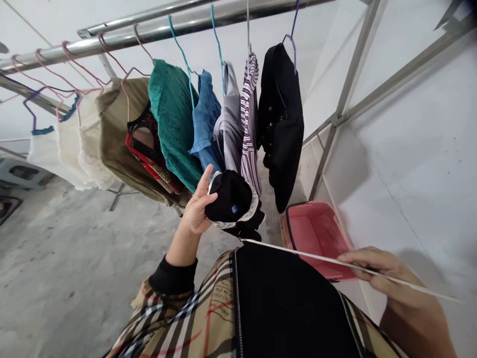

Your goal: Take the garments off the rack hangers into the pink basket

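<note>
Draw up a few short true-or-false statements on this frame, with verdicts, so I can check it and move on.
1. The left hand holds black fabric with pale lace trim. True.
2. The right hand is empty. False: it holds a thin white rod.
3. The striped garment hangs between the grey garment and the black garment. True.
4. The pink basket hangs from the metal rail. False: it sits low, near the wall.

Floor (pixel 74 268) lies open left; white stick (pixel 301 253) crosses before basket (pixel 316 228).
</note>
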`<state>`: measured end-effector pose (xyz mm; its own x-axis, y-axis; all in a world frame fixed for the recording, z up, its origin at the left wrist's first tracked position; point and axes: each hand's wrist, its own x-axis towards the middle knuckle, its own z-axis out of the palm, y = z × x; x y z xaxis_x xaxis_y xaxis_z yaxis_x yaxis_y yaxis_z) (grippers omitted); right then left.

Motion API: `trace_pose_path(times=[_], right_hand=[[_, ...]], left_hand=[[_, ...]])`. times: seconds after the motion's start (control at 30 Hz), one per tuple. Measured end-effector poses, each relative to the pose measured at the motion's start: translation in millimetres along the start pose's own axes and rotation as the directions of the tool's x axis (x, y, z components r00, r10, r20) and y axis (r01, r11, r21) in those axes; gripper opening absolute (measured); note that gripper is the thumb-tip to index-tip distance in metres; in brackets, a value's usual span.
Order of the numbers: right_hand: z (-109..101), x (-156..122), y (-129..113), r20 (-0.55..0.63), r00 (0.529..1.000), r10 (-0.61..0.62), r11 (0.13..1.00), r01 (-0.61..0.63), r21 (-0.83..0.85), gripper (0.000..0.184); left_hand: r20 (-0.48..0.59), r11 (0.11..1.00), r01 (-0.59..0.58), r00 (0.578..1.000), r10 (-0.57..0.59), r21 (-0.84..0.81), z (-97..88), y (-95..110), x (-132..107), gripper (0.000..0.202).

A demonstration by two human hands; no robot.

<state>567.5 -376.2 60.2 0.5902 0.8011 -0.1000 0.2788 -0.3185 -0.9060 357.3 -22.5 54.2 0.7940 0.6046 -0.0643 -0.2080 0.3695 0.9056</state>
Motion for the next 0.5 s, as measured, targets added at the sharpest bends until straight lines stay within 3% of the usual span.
trace_pose_path(times=[0.1,0.2,0.33,0.43,0.5], right_hand=[[6,6,-9,-0.052,0.998,-0.024,0.989,0.016,-0.144,0.017],[17,19,-17,-0.13,0.99,-0.054,0.979,0.027,-0.201,0.018],[48,46,-31,-0.036,0.991,-0.133,0.966,0.121,-0.227,0.023],[90,74,-35,0.057,0.987,-0.152,0.979,0.159,-0.129,0.026],[119,92,-29,0.044,0.989,-0.143,0.989,0.144,-0.021,0.031]], left_hand=[[0.0,0.997,-0.014,1.0,0.014,0.08,-6.4,1,-5,0.082],[0.034,0.995,-0.011,0.999,0.007,0.097,-10.1,0,-8,0.085],[0.112,0.986,-0.026,0.994,0.008,0.166,-7.7,-2,-10,0.083],[0.263,0.913,-0.191,0.96,0.098,0.36,8.0,-9,-15,0.073],[0.439,0.798,-0.34,0.892,0.106,0.498,24.0,-18,-21,0.068]])
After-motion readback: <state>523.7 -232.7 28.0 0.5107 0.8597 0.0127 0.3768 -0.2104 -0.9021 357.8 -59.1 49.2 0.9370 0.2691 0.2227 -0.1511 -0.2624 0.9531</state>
